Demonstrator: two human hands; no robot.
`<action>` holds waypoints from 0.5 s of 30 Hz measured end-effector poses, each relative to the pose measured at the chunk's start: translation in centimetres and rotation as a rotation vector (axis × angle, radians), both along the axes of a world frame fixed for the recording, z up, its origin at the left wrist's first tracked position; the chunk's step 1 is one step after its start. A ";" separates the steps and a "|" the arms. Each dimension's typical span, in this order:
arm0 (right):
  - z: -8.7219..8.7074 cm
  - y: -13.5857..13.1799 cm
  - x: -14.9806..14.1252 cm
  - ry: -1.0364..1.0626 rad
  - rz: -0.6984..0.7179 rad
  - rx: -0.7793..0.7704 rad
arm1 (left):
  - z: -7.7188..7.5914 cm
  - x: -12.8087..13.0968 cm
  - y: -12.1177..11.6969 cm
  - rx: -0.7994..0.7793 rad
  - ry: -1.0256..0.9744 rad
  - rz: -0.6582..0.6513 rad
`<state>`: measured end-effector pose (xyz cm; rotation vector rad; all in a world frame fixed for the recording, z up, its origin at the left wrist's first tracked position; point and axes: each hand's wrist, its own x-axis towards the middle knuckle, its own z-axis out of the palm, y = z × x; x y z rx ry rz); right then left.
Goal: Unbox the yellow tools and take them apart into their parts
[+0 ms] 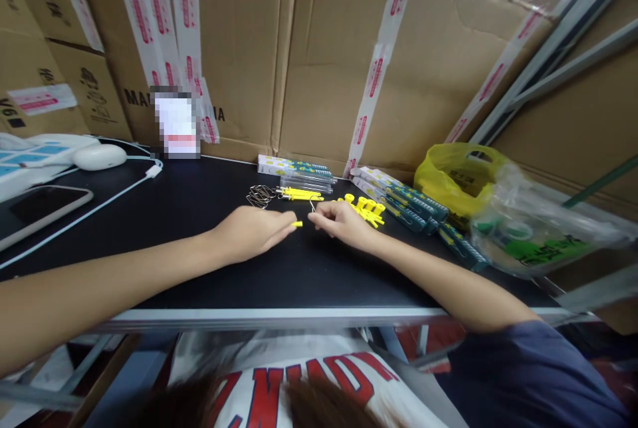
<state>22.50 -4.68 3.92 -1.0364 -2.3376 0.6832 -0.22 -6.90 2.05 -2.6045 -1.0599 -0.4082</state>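
Note:
My left hand [256, 232] is closed around a yellow plastic piece [298, 223], of which only a short end sticks out past the fingertips. Across a small gap, my right hand [343, 223] pinches a thin bent metal wire hook [312, 203]. Behind my left hand lies a tangle of wire hooks [260, 196]. Yellow plastic sticks [302, 195] rest beside it, in front of some clear tubes [306, 183]. Several yellow plastic parts with round ends [367, 205] are gathered just behind my right hand.
Slim printed boxes [294, 165] lie at the back, and more boxes [403, 197] are stacked to the right. Beyond those sit a yellow bag [453, 175] and a clear plastic bag [528, 228]. A phone [44, 209], a cable and a white case [100, 157] occupy the left. Cardboard [329, 49] walls the back.

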 end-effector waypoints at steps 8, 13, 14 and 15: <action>-1.0 3.0 -3.1 -0.124 0.046 0.145 | -0.5 -0.4 0.4 -0.103 0.009 -0.038; -0.5 6.4 -7.0 -0.225 0.011 0.222 | -0.9 -0.3 0.5 -0.113 0.006 -0.091; -0.5 6.9 -7.6 -0.243 -0.011 0.232 | -0.9 -0.3 0.5 -0.113 -0.005 -0.096; -0.5 7.4 -8.1 -0.259 -0.035 0.240 | -0.9 -0.3 0.5 -0.114 -0.014 -0.098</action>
